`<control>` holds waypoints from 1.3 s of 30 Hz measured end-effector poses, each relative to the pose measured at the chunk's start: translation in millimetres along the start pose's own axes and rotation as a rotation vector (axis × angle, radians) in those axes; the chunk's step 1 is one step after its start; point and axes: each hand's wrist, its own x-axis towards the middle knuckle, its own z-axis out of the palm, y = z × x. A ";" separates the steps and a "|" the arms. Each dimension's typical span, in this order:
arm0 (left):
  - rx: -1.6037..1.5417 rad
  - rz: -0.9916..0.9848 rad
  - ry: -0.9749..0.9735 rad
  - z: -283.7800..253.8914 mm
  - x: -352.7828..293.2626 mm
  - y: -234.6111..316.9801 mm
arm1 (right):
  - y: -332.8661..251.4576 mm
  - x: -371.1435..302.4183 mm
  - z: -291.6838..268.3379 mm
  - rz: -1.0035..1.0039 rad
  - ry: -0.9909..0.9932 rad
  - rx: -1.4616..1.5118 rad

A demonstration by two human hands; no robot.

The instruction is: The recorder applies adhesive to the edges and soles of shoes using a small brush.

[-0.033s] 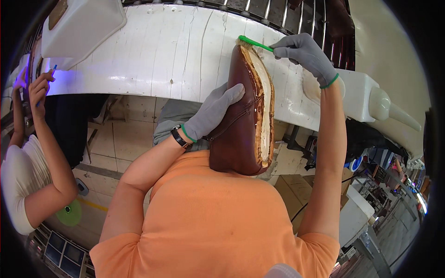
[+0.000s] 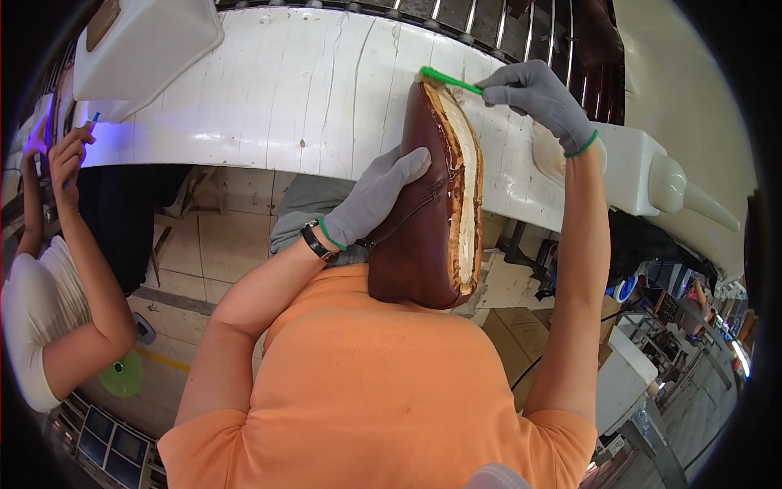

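Note:
A dark brown leather boot (image 2: 411, 236) without an outsole stands tilted between my body and the bench, its bare underside (image 2: 461, 163) turned right. That underside has a cream middle and a glossy, brownish-yellow margin. My left hand (image 2: 379, 196), in a grey glove with a green cuff, grips the boot's upper from the left; some fingers are hidden behind it. In my right hand (image 2: 538, 98), gloved alike, is a slim green-handled brush (image 2: 450, 81), pinched by the handle's end. Its bristles are at the boot's far tip, mostly hidden beneath the brush head.
A white, cracked-surface bench (image 2: 285, 98) curves across the front, with a metal roller conveyor (image 2: 481, 20) behind it. White plastic containers (image 2: 147, 57) (image 2: 635, 167) sit at both ends. On the left, another person's arm (image 2: 94, 269) is raised. A cardboard box (image 2: 513, 334) lies below right.
My right hand and the brush have shifted slightly down toward me, and the brush head has tipped over the boot's far tip. My left hand and the boot stay in place.

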 end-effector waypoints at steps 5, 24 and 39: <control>-0.006 0.014 -0.004 0.6 0.5 -0.7 | -1.5 -17.1 -12.5 0.022 -0.183 0.045; -0.026 0.015 0.035 4.3 0.5 -2.6 | -4.3 -20.9 7.7 -0.051 0.051 -0.041; 0.003 0.030 0.018 1.8 0.4 -3.8 | -5.2 -92.1 7.4 0.033 -0.253 0.167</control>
